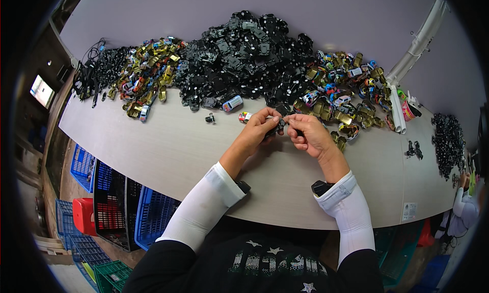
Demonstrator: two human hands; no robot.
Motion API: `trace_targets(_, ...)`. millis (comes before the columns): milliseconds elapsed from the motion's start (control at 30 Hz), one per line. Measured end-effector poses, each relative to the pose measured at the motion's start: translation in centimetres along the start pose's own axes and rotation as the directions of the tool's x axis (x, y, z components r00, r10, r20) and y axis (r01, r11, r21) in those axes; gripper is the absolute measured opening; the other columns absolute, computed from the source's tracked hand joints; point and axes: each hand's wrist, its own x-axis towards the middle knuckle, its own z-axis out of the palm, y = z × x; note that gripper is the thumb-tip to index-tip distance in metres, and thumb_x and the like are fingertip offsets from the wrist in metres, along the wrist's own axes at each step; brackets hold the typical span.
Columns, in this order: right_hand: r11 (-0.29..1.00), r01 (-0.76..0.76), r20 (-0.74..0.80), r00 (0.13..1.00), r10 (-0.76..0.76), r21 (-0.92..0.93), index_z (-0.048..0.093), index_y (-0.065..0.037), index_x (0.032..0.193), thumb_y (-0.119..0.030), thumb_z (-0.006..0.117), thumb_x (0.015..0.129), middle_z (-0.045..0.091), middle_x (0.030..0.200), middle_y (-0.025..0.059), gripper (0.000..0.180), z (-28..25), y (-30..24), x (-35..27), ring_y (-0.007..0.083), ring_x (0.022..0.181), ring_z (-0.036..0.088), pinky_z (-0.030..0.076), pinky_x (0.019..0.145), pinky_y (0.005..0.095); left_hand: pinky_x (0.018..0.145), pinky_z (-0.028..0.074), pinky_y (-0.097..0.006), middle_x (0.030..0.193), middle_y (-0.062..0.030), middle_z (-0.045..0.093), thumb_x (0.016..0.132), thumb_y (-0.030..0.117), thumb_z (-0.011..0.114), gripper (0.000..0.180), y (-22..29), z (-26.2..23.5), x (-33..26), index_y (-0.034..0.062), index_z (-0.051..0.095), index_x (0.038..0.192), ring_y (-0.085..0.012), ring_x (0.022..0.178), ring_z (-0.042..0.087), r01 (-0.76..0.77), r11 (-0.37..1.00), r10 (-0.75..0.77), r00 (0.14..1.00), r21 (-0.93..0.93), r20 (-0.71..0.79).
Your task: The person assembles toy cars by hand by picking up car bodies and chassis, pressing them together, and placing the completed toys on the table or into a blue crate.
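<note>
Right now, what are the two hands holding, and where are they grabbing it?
Both hands pinch one small black plastic part between them: the left hand by its left end, the right hand by its right end, with the fingers. What part it is cannot be told.

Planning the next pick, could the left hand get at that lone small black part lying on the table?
Probably yes: the small black part lies alone on bare table just beside the left hand, though that hand now pinches a black piece.

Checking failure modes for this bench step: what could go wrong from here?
1. The left hand and right hand pinch one small black plastic part above the grey table; a slipped grip could drop it.
2. The heap of black plastic chassis parts lies just behind, so a dropped piece might get lost there.
3. A tiny loose black piece could be knocked away.
</note>
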Motion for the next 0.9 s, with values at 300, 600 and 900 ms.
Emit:
trace_targets(300,0.998,0.038,-0.067,0.997,-0.041,-0.054,0.052,-0.006,0.086,-0.015,0.052,0.095,0.052,0.062,0.0004,0.013,1.0,1.0,0.0,0.0029,0.041,0.035,0.025,0.032,0.0174,0.044,0.031,-0.017,0.075,0.0021,0.059,0.094,0.023,0.057,0.012,-0.1,0.6,-0.1,0.0114,0.053,0.096,-0.0018,0.058,0.050,-0.026,0.998,0.029,0.998,0.063,-0.047)
trace_targets(600,0.772,0.309,-0.120,0.889,-0.443,-0.556,0.054,-0.006,0.079,-0.011,0.051,0.094,0.049,0.056,-0.0021,0.016,0.9,4.4,2.0,0.0038,0.040,0.035,0.024,0.034,0.0200,0.043,0.030,-0.016,0.074,0.0045,0.057,0.093,0.018,0.056,0.011,-1.7,0.6,0.3,0.0076,0.056,0.092,0.0002,0.055,0.043,-0.175,0.942,0.211,0.972,0.288,-0.101)
trace_targets(900,0.931,0.111,-0.078,0.986,-0.147,-0.347,0.055,-0.007,0.085,-0.012,0.051,0.095,0.051,0.061,-0.0027,0.011,1.4,1.1,-0.1,0.0011,0.043,0.034,0.023,0.036,0.0170,0.043,0.031,-0.018,0.075,-0.0009,0.061,0.092,0.012,0.056,0.009,-0.7,0.4,0.0,0.0038,0.056,0.091,-0.0006,0.053,0.046,-0.092,0.984,0.108,0.989,0.152,-0.098)
